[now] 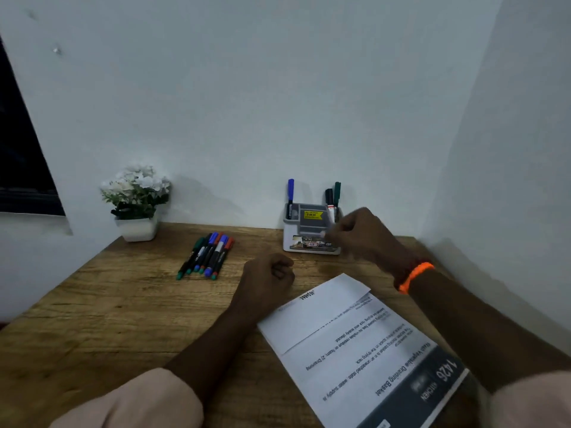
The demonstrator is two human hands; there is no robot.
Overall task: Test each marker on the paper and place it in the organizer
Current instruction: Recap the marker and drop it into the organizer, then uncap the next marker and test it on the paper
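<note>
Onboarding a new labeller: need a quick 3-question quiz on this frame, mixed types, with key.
1. True or false: the organizer already holds markers.
2. Where does the pile of loose markers lie? A) on the paper B) on the table left of the organizer C) in the plant pot
3. Fill in: the right hand wears an ______ wristband.

Key: 1 true: a blue marker stands at its left, dark ones at its right. 2 B. 3 orange; the left hand rests fisted beside the paper.
</note>
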